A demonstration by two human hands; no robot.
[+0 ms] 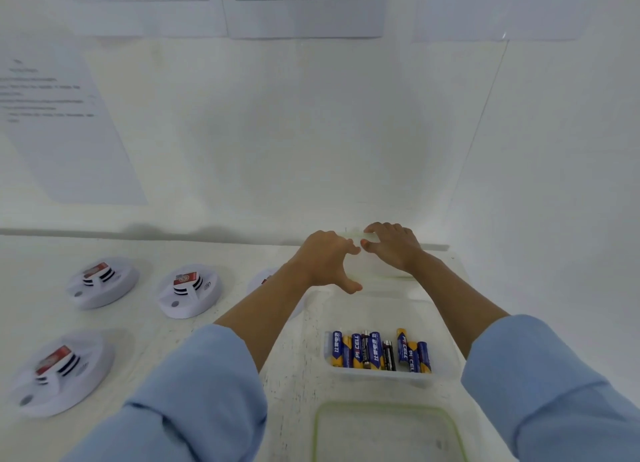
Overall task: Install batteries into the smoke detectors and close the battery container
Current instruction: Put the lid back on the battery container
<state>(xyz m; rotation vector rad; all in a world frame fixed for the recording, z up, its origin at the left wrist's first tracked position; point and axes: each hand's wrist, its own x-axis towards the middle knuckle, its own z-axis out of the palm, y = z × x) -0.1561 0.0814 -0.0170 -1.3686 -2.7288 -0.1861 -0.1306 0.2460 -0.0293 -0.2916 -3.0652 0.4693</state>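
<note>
Box (381, 375) of batteries (377, 352) sits low right, lid (320, 423) nearer. Hands close together beyond it, right hand (393, 248) curled over a clear panel (367, 264), left hand (327, 260) grip unclear; thin plastic, likely light, flexy, slick, so hold by the rims.

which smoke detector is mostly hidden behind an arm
The rightmost smoke detector; the left forearm covers most of it, while the other three show fully.

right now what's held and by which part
The right hand grips a clear piece by its far edge, behind the battery container; left hand: cannot tell.
</note>
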